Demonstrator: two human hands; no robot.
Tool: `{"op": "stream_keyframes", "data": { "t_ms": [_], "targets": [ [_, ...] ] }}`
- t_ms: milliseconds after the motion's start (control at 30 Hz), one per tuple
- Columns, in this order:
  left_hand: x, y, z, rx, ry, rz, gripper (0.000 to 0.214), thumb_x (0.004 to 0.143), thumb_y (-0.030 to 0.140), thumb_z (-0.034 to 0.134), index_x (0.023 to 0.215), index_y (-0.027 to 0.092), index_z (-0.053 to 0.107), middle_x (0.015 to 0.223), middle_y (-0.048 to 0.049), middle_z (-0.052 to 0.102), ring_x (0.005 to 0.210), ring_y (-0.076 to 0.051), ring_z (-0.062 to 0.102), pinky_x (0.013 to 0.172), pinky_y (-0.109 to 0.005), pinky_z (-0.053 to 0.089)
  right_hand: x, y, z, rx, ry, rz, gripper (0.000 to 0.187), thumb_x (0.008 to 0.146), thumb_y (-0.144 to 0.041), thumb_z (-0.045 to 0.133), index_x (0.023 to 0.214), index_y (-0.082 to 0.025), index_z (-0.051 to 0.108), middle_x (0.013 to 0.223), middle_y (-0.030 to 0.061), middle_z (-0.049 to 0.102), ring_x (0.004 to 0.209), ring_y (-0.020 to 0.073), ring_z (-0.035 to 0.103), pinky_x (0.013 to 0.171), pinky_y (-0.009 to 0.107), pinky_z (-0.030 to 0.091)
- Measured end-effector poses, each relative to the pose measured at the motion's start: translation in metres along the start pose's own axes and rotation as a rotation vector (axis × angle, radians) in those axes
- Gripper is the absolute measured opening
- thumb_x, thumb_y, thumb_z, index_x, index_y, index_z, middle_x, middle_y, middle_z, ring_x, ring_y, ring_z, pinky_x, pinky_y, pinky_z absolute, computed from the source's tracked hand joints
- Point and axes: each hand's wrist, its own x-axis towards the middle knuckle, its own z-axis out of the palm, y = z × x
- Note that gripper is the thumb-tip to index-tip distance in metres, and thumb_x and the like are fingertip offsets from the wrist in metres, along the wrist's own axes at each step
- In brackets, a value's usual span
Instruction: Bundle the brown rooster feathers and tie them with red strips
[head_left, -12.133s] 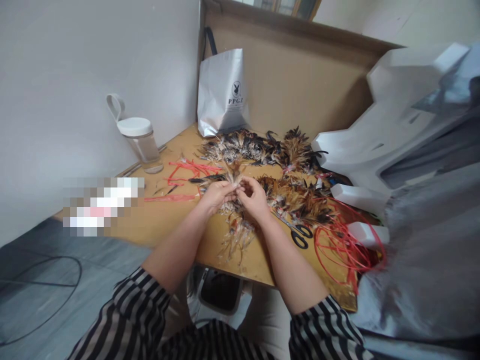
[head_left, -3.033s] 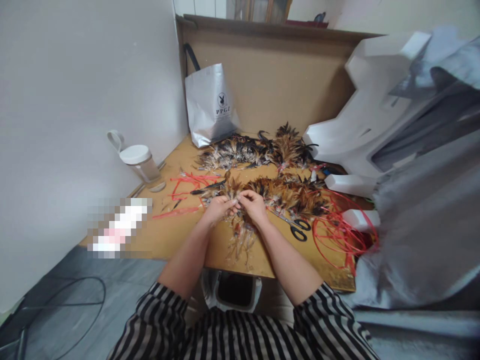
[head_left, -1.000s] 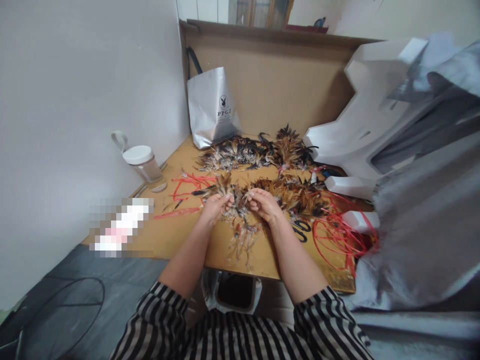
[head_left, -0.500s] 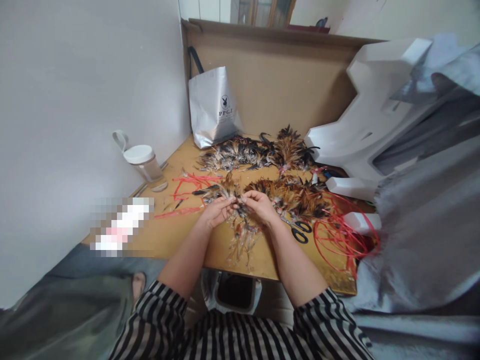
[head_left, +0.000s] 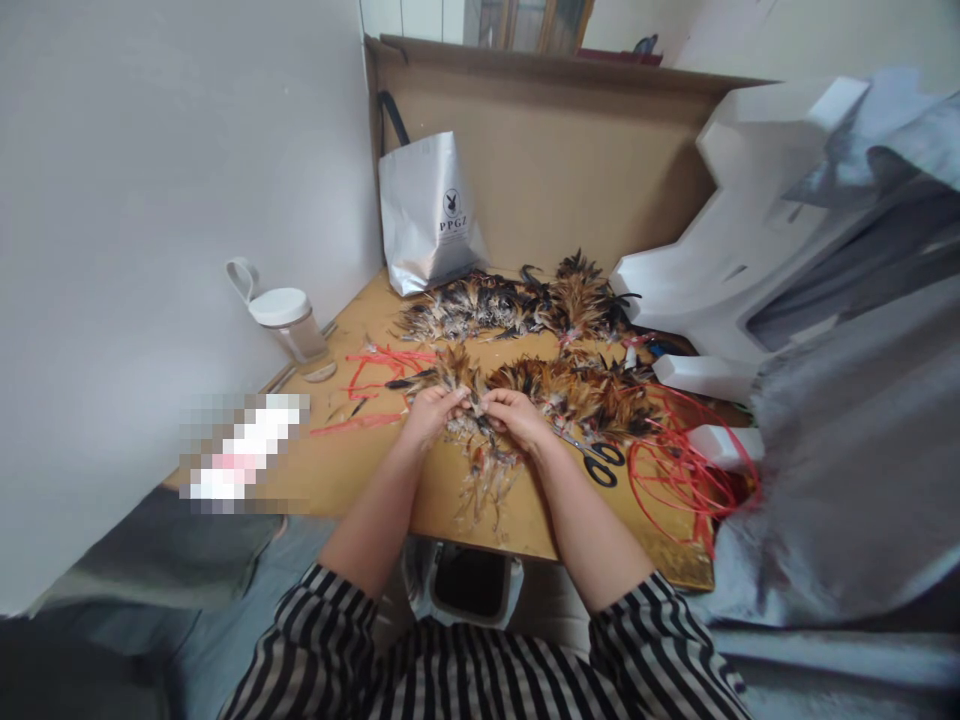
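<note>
Over the middle of the wooden table (head_left: 360, 465), my left hand (head_left: 433, 412) is closed, thumb and forefinger pinching brown feathers (head_left: 453, 366) at their base. My right hand (head_left: 516, 415) is pinched close beside it, its fingertips on feathers at the near side of the pile. Which feathers belong to which hand is hard to make out. Loose pale feathers (head_left: 487, 478) lie below both hands. A row of reddish-brown feather bunches (head_left: 592, 390) spreads to the right of my right hand. Scissors with black handles (head_left: 602, 464) rest just beyond my right wrist.
Behind lie more dark feather bunches (head_left: 487, 305) and a silver bag (head_left: 427, 215). A lidded jar (head_left: 296, 325) stands left. Red plastic strips (head_left: 386, 365) lie left, and a red tangle (head_left: 682, 470) lies right by white foam (head_left: 705, 378). Below the table edge is a bin (head_left: 471, 580).
My left hand has turned slightly, and its fingers are more curled around the feathers. Both hands stay in nearly the same place. The foot at the lower left has gone from view.
</note>
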Motion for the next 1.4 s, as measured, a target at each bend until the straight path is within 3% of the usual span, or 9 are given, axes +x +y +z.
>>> {"op": "stream_keyframes", "data": {
  "t_ms": [333,667,967,1200,1400],
  "targets": [
    [0.001,-0.002,-0.001,0.273,0.037,0.101,0.029,0.061,0.04,0.067,0.059,0.011,0.063,0.053,-0.0046,0.061,0.043,-0.007,0.047,0.045,-0.02,0.035,-0.001,-0.003,0.001,0.015,-0.059,0.034,0.023,0.061,-0.033,0.067,0.062,-0.013,0.055,0.043,-0.0052,0.047,0.034,0.0027,0.03,0.036,0.018,0.016],
    [-0.004,0.006,0.005,0.292,0.043,0.118,0.026,0.062,0.036,0.068,0.056,0.012,0.063,0.053,-0.004,0.061,0.043,-0.007,0.045,0.045,-0.02,0.033,-0.001,0.0,0.0,0.056,-0.092,0.026,0.025,0.067,-0.037,0.064,0.065,-0.014,0.053,0.043,-0.0062,0.045,0.035,0.0029,0.029,0.035,0.018,0.015],
    [-0.001,0.002,0.003,0.297,0.054,0.119,0.029,0.061,0.039,0.068,0.056,0.012,0.061,0.046,-0.001,0.055,0.041,-0.007,0.043,0.043,-0.02,0.03,0.0,0.001,0.002,0.072,-0.079,0.035,0.028,0.064,-0.04,0.066,0.065,-0.014,0.055,0.042,-0.0062,0.044,0.035,0.0031,0.03,0.035,0.018,0.015],
    [-0.003,0.002,0.006,0.282,0.049,0.108,0.03,0.058,0.04,0.069,0.054,0.012,0.06,0.043,0.0005,0.052,0.039,-0.006,0.041,0.041,-0.019,0.028,0.001,0.003,0.004,0.038,-0.028,0.054,0.031,0.059,-0.036,0.07,0.054,-0.015,0.047,0.037,-0.0075,0.04,0.033,0.0022,0.026,0.036,0.018,0.014],
    [0.001,-0.002,0.002,0.176,0.024,0.071,0.029,0.061,0.039,0.068,0.065,0.011,0.064,0.055,-0.0033,0.06,0.044,-0.007,0.047,0.045,-0.02,0.035,0.002,0.002,0.005,0.123,0.023,0.028,0.031,0.057,-0.031,0.071,0.055,-0.017,0.043,0.037,-0.0086,0.037,0.034,0.0024,0.026,0.037,0.017,0.013]
  ]
}}
